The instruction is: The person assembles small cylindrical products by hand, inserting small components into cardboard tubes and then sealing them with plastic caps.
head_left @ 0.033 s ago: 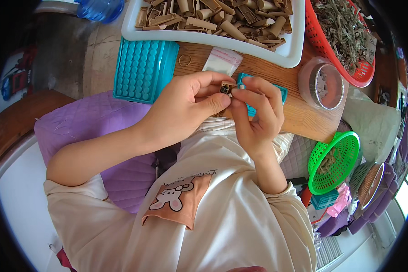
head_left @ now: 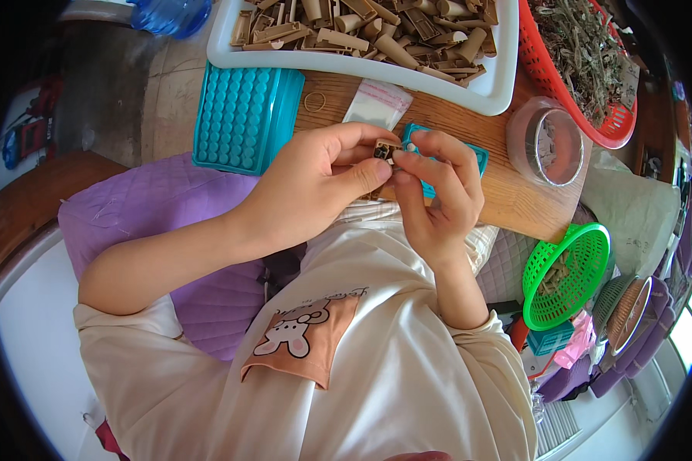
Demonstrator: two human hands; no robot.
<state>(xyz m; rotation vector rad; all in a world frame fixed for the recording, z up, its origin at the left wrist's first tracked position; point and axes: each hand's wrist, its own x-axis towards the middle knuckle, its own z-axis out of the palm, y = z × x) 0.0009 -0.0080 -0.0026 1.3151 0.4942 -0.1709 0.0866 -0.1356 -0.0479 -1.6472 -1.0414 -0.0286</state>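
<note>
Purple quilting fills the left, and a blue bottle tops the corner!
Over on the wooden bench, here's a thin tan ring lying flat, a clear packet with a pink edge near it; swing right, a pale plastic sack slumps beyond the bench, and lower down a pink bundle sits right beside a teal box.

The left hand pinches at upper centre, left forearm slanting up from the left — the right hand, just beside it, curls inward, right forearm upright below.
</note>
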